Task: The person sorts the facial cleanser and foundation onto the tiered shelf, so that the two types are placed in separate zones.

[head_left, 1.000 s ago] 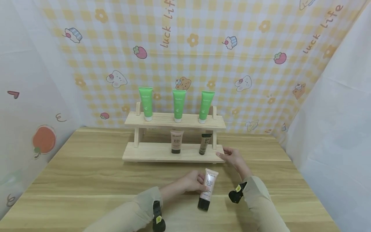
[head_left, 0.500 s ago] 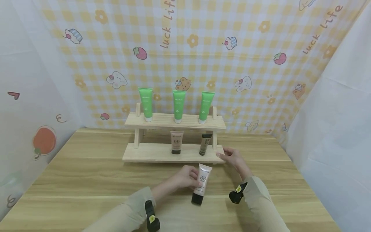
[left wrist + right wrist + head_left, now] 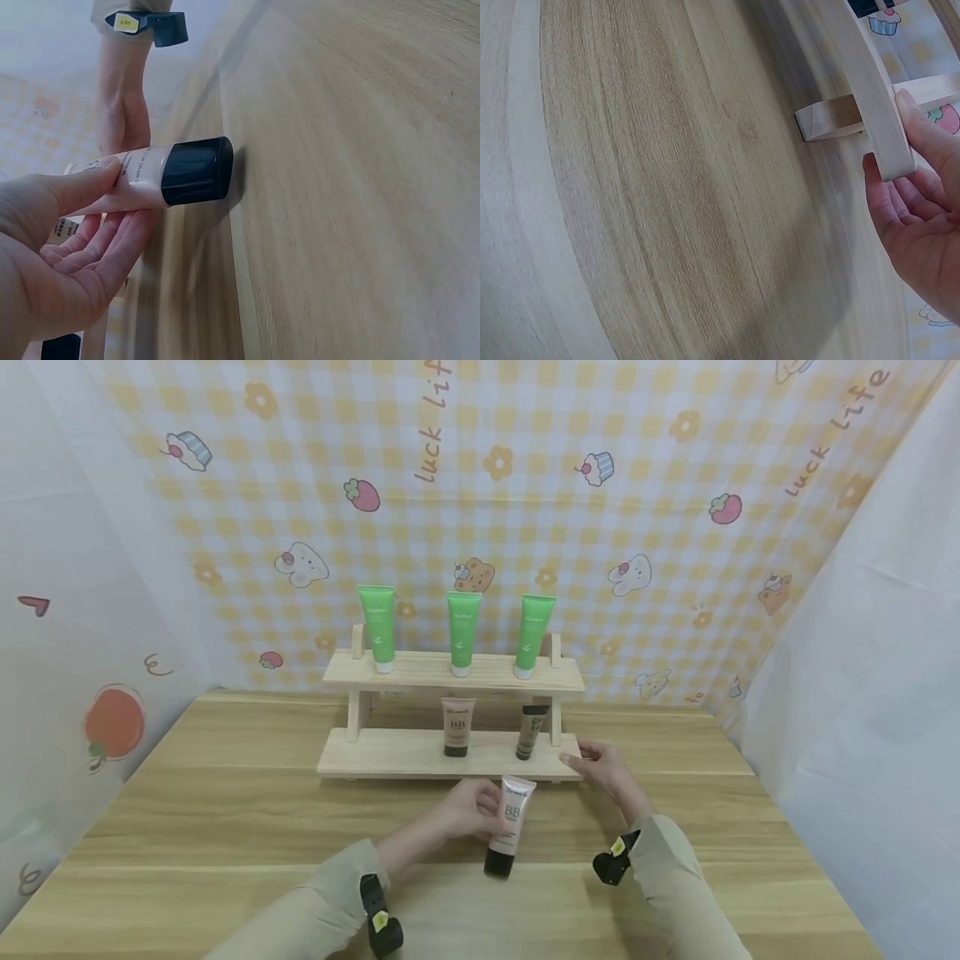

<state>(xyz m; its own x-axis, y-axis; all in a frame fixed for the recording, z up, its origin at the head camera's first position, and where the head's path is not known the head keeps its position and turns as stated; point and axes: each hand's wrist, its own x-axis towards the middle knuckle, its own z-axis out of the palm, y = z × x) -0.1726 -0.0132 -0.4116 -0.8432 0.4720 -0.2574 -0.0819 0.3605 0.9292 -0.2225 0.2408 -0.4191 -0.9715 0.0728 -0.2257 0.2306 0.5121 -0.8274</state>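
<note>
My left hand [image 3: 468,810] pinches a pale pink BB cream tube [image 3: 510,827] between thumb and fingers, its black cap pointing down toward me. In the left wrist view the tube [image 3: 146,169] lies across the fingers, the thumb pressed on its label. At the right end of the two-tier wooden rack [image 3: 397,756], my right hand [image 3: 606,770] grips the lower shelf board, thumb on top and fingers beneath; the right wrist view shows the board's end [image 3: 889,142] between them. On that lower shelf stand another pink BB tube [image 3: 457,727] and a slim brownish tube with a dark top [image 3: 530,732].
Three green tubes with white caps, the left one [image 3: 378,628], the middle one [image 3: 462,633] and the right one [image 3: 534,635], stand along the upper shelf [image 3: 420,670]. The wooden table [image 3: 225,827] meets a checked cloth backdrop [image 3: 480,518] behind the rack.
My left hand has carried the pink BB cream tube leftward and a little farther from me, toward the rack's front. The right hand keeps its grip on the lower shelf.
</note>
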